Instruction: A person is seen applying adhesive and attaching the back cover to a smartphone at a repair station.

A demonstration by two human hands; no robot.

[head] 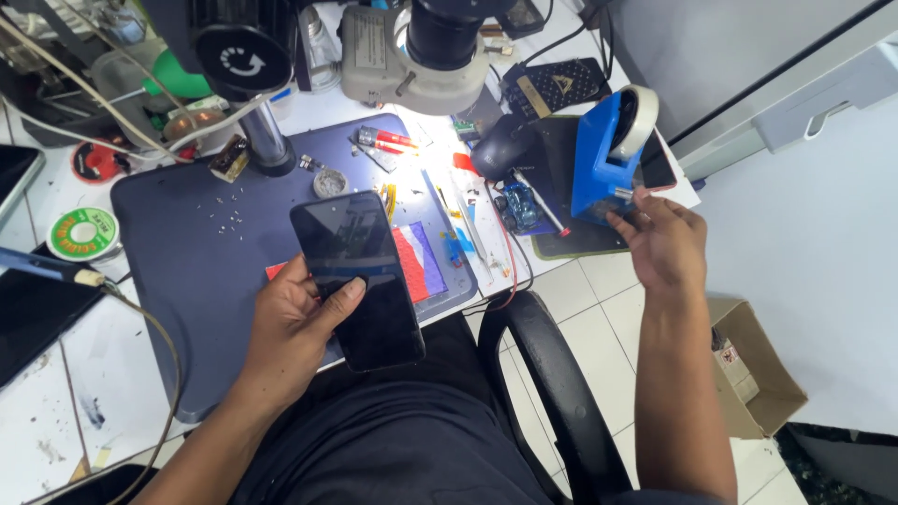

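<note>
My left hand (295,327) has its grip closed around a dark phone (360,276), thumb across the glass, held screen-up just over the near edge of the blue mat (187,271) on the tabletop (37,421). Best kept level and steady while the other hand works. My right hand (666,245) reaches the blue tape dispenser (603,154), fingers loosely open, touching its base; pulling tape wants a firm hold-down. An open cardboard box (753,374) sits on the floor; its contents I cannot make out. Farther off, a microscope (421,56).
</note>
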